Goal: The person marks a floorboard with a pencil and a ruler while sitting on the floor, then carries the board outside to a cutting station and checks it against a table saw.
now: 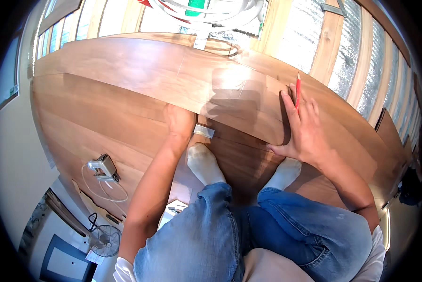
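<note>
A long wooden plank [126, 61] lies across the floorboards [79, 127] in front of me. My left hand [179, 122] is at its near edge, fingers curled under it and partly hidden. Just right of that hand is a pale strip [204, 131] on the darker board. My right hand [305, 127] rests on the plank's right part, thumb spread toward me, with a red pencil [298, 89] held upright between its fingers. My socked feet [204, 162] stand on the boards between my hands.
Open joists [331, 42] with foil insulation lie beyond the boards, with coiled white hose [234, 14] at the top. A nail gun [105, 167] with a hose lies at left. A standing fan [105, 239] is at lower left, and a pale wall [11, 155] runs along the left.
</note>
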Available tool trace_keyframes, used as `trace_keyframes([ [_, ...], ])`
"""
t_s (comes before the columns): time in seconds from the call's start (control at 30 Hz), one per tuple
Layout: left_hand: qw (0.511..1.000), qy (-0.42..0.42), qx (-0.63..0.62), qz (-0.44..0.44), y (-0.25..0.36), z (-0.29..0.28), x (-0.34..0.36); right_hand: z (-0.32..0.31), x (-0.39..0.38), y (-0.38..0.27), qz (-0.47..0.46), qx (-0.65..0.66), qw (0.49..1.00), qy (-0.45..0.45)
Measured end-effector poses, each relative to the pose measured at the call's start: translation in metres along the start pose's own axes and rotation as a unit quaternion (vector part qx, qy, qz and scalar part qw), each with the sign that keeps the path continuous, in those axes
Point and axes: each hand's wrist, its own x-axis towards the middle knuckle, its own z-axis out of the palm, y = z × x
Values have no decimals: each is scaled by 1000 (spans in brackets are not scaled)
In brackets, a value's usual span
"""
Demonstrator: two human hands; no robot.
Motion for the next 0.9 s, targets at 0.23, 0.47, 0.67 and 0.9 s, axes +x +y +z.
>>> trace_keyframes([
  [0.23,997,63,-35,-14,1,6,-2,0,1,4,-14,23,1000,16],
  [0.47,999,38,-28,-16,-10,10,-6,-5,5,2,-9,15,1000,4],
  [0.67,999,42,27,-16,8,2,-3,-9,3,2,-7,4,1000,0],
  [0.9,998,-14,66,-11,1,-2,-4,-10,4,5,-7,4,1000,-4],
])
